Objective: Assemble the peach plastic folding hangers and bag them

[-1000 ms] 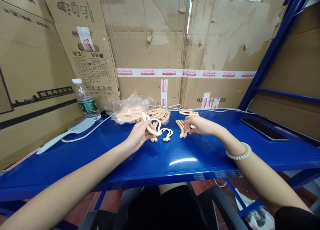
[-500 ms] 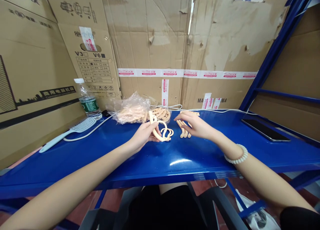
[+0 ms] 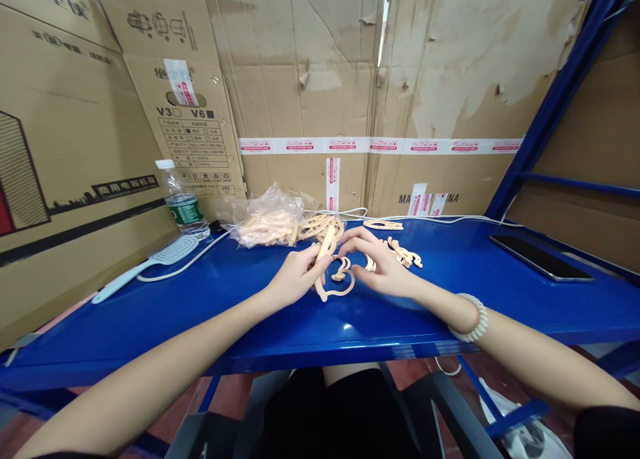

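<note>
My left hand (image 3: 299, 272) is closed around a pale curved wooden piece (image 3: 320, 294), held upright just above the blue table. A thin, rounded loop extends from its lower end to the right. My right hand (image 3: 377, 262) is bent around the right side of this piece, fingertips and thumb against it. Small curved wooden parts (image 3: 341, 270) lie on the table behind the held piece. More wooden strips (image 3: 371, 264) show partly behind my right fingers. Beyond that hand is a loose pile of wooden parts (image 3: 403, 254), partly covered by it.
A clear plastic bag (image 3: 273, 219) of wooden parts lies at the back. Flat oval pieces (image 3: 383, 225) rest right of it. A water bottle (image 3: 186, 206) and a pale hairbrush (image 3: 150, 262) are left; a dark phone (image 3: 540, 258) is right. Cardboard (image 3: 300, 99) walls the back.
My right hand has moved left from the wooden strips to the held piece. My left hand has turned the piece and lowered it slightly toward me.
</note>
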